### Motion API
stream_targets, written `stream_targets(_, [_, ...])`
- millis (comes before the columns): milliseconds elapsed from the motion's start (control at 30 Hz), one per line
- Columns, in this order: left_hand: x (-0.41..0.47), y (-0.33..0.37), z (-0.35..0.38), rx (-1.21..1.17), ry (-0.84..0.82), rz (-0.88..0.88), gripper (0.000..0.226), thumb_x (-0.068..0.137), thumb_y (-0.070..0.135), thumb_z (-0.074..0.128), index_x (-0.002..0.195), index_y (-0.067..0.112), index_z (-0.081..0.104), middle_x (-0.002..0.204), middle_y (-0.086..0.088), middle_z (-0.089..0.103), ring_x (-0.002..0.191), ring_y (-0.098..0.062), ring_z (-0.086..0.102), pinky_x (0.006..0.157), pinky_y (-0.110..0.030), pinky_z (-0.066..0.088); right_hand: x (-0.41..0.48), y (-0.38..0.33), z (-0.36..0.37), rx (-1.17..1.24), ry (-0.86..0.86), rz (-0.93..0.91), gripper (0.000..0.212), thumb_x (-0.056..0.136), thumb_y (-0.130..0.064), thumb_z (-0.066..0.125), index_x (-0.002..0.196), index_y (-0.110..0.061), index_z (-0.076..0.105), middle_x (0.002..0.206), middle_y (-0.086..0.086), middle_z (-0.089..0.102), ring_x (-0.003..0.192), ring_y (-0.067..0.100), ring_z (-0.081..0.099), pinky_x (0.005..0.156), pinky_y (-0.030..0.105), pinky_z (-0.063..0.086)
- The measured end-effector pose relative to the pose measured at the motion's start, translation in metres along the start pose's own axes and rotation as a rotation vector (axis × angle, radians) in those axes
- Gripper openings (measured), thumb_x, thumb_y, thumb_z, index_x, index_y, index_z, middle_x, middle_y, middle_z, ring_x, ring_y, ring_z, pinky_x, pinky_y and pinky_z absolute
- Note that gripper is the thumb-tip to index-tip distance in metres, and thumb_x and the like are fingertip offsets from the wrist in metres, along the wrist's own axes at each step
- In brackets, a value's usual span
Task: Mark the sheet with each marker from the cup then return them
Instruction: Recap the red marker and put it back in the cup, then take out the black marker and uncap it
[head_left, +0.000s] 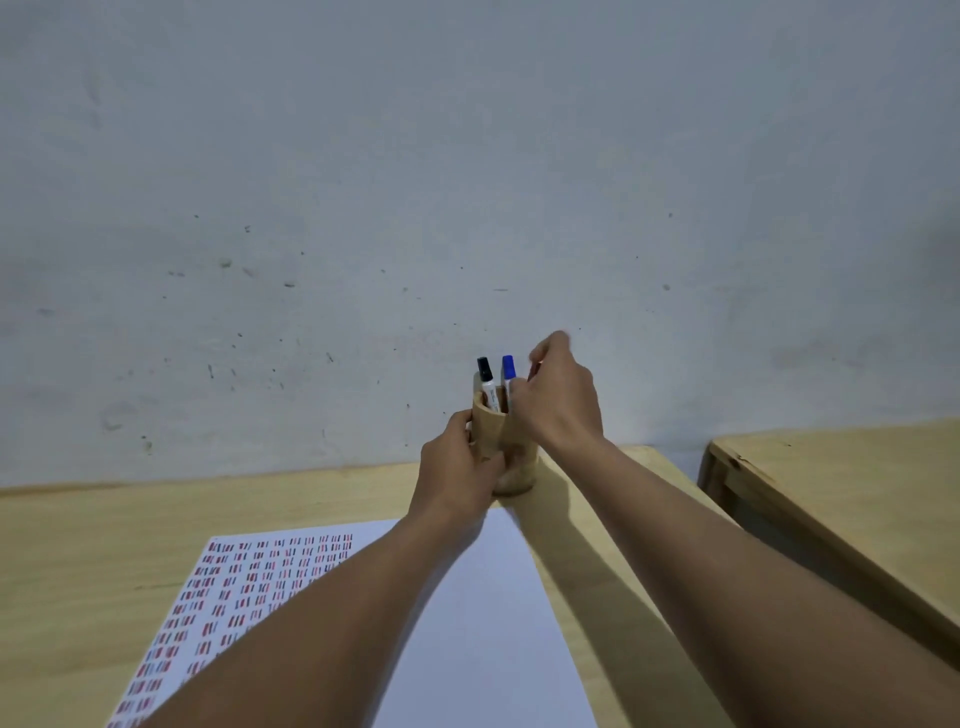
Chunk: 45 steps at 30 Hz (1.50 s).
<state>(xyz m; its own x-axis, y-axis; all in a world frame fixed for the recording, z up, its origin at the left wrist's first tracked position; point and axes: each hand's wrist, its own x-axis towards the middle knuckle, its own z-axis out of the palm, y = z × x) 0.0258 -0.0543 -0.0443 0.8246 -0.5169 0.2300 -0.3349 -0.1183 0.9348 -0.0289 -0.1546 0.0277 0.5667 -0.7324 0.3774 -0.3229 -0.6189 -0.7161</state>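
A round wooden cup (489, 428) stands on the table just beyond the far edge of the white sheet (483, 597). Out of the cup stick a black-capped marker (486, 379) and a blue-capped marker (508, 370), both upright. My left hand (457, 467) is wrapped around the cup's left side. At the cup's right rim, next to the blue marker, my right hand (558, 400) has its fingers pinched together; whatever is between them is hidden. The sheet's left part carries rows of short red, blue and black strokes (249, 571).
The light wooden table (78, 545) butts against a grey-white wall (467, 208). To the right stands a second wooden table (857, 493), with a narrow gap between the two. My forearms cross over the sheet.
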Motion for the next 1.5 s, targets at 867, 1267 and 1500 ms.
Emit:
stream_targets(867, [-0.015,0.011,-0.006,0.175,0.036,-0.033,0.058,0.085,-0.004,0.050,0.138,0.017,0.051,0.122,-0.010,0.065,0.110,-0.030,0.064,0.094,-0.044,0.055,-0.018,-0.039,-0.025,0.168,-0.014,-0.119,0.019,0.096,-0.028,0.056,0.101,-0.010,0.060,0.083,0.000,0.068,0.082,0.025,0.069,0.073,0.044,0.059])
stream_targets(1267, [-0.053,0.090,-0.079,-0.163,0.243,0.155,0.029,0.100,0.032,0.050,0.124,0.025,0.065,0.093,0.004,0.075,0.085,-0.011,0.073,0.086,-0.040,0.059,-0.065,-0.062,-0.043,0.083,-0.139,-0.271,0.016,0.100,-0.032,0.058,0.105,-0.019,0.066,0.090,-0.002,0.071,0.082,0.020,0.066,0.067,0.034,0.051])
stream_targets(1500, [-0.071,0.099,-0.111,-0.223,0.235,0.171,0.014,0.094,0.007,0.063,0.103,0.012,0.073,0.085,-0.008,0.077,0.078,-0.016,0.077,0.080,-0.041,0.063,-0.088,-0.073,-0.034,0.081,-0.128,-0.267,0.017,0.098,-0.023,0.060,0.113,-0.024,0.068,0.094,-0.011,0.064,0.090,0.014,0.068,0.080,0.034,0.052])
